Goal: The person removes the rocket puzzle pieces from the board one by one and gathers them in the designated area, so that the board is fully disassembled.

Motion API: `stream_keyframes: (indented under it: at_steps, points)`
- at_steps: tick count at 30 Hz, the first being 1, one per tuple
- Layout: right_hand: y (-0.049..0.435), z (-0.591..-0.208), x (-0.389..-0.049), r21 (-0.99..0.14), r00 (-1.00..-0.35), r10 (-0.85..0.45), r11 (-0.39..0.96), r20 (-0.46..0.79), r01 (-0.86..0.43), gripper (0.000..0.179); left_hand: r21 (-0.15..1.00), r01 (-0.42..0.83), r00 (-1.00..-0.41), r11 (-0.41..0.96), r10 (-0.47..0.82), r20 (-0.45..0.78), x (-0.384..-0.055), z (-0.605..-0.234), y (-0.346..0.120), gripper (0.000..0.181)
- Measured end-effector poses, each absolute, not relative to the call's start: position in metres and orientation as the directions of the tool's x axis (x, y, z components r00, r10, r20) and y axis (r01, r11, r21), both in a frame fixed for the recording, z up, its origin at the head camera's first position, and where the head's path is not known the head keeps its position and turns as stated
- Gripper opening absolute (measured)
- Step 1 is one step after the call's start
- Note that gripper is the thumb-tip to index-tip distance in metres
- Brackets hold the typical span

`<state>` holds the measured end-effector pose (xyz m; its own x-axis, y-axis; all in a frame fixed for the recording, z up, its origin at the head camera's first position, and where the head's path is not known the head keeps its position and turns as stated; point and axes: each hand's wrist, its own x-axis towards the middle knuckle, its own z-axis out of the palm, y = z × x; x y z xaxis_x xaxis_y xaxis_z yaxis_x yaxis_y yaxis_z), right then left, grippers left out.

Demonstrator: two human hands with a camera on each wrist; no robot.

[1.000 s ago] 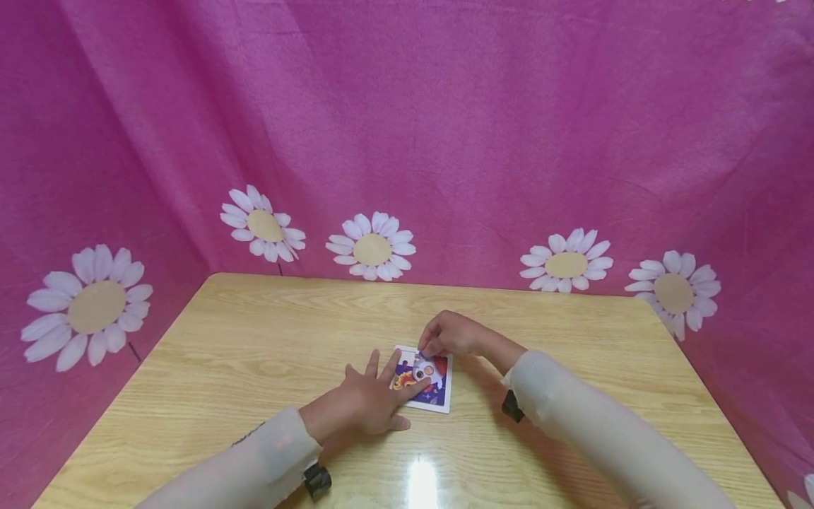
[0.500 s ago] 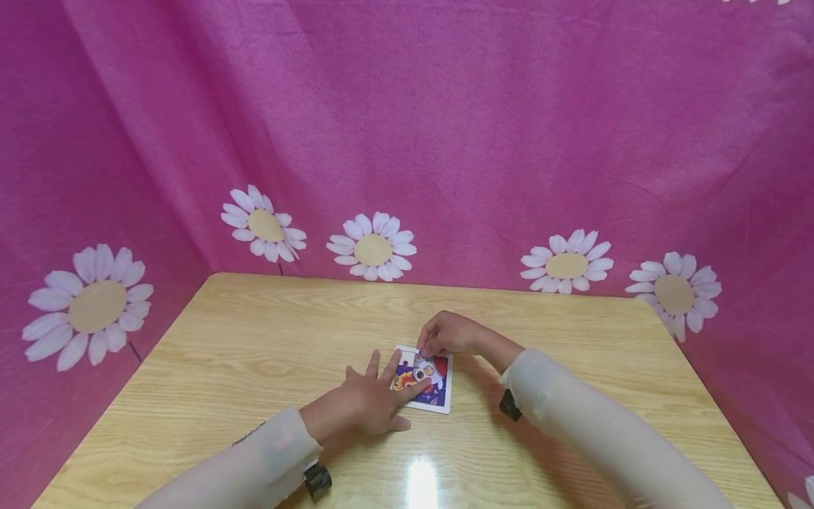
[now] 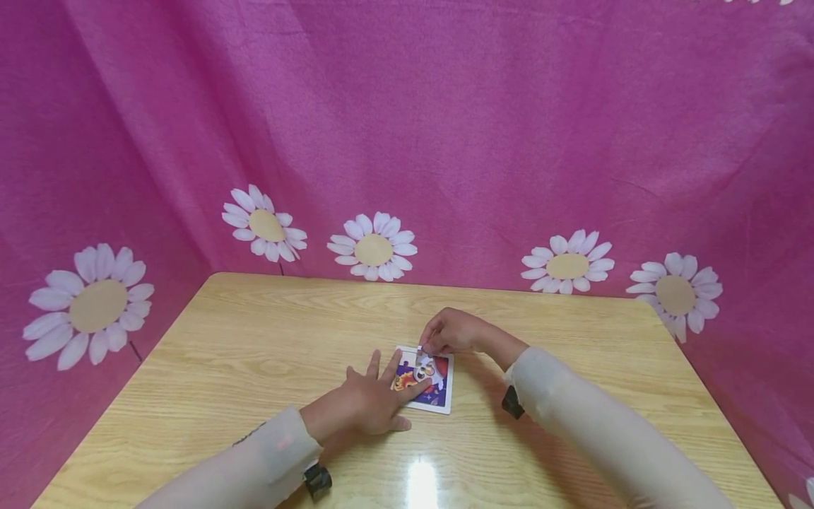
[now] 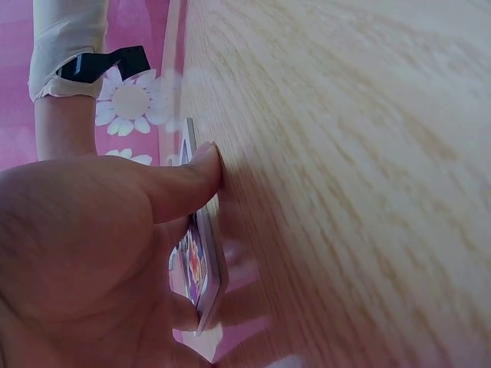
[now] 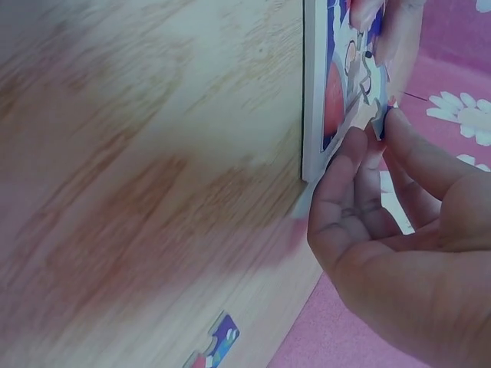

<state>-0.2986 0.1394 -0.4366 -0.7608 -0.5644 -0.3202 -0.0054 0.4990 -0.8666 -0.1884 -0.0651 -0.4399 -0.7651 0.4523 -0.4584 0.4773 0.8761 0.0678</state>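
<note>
A small jigsaw puzzle (image 3: 439, 398) in a white frame lies on the table, with a purple, orange and white picture. My left hand (image 3: 372, 403) rests on its left part with fingers spread, one fingertip reaching across the picture. At the far edge, my right hand (image 3: 454, 331) pinches a puzzle piece (image 5: 377, 123) between thumb and fingers. That piece stands tilted above the frame in the right wrist view. A pale unfilled patch (image 3: 409, 358) shows at the puzzle's far left. In the left wrist view, the left thumb (image 4: 188, 180) lies beside the frame's edge.
One loose puzzle piece (image 5: 219, 345) lies on the wooden table (image 3: 305, 318), seen in the right wrist view. A pink cloth (image 3: 445, 141) with white daisies hangs behind and along the sides. Light glares on the table's near part.
My right hand shifts very slightly, its fingers and the pinched piece moving a little at the puzzle's far edge. The left hand stays in place on the puzzle.
</note>
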Motion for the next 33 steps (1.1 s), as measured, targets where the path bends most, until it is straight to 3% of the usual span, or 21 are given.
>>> stream_keyframes:
  at_steps: [33]
  points:
    - [0.191, -0.440, -0.302, -0.845, -0.787, -0.551, 0.531, -0.280, -0.071, 0.013, 0.110, 0.462, -0.762, 0.880, 0.457, -0.460, -0.187, -0.440, -0.066, 0.070]
